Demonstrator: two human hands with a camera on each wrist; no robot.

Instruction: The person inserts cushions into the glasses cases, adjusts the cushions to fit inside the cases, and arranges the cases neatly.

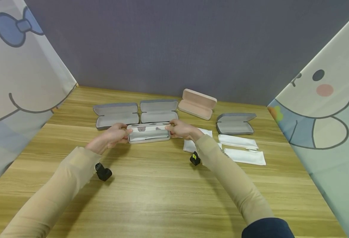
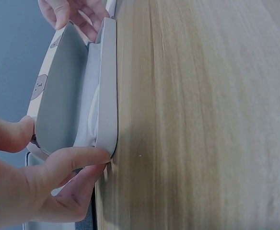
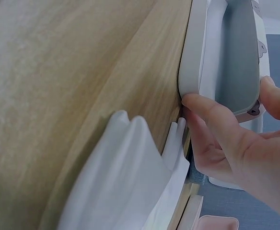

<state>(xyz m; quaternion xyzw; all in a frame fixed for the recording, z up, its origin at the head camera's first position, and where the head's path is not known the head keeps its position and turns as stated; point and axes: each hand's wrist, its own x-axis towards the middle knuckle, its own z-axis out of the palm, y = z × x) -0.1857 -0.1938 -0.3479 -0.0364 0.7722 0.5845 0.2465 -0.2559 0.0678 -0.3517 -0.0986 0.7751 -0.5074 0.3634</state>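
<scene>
A glasses case point(image 1: 149, 141) with a cartoon-patterned lid lies partly open on the table, a folded white cloth point(image 2: 90, 81) inside it. My left hand point(image 1: 113, 134) grips its left end, thumb on the lid edge and fingers at the base. At the right end my right hand point(image 1: 182, 129) holds it the same way. In the right wrist view, the right index finger point(image 3: 212, 108) touches the base corner while the thumb is against the lid. The lid stands tilted above the base.
Behind are two open grey cases point(image 1: 117, 119) point(image 1: 159, 116), an open pink case point(image 1: 196, 108) and, farther right, another grey case point(image 1: 235, 127). Several white cloth pouches point(image 1: 244, 156) lie at the right, some under the right forearm. A grey partition point(image 1: 168, 49) closes off the back.
</scene>
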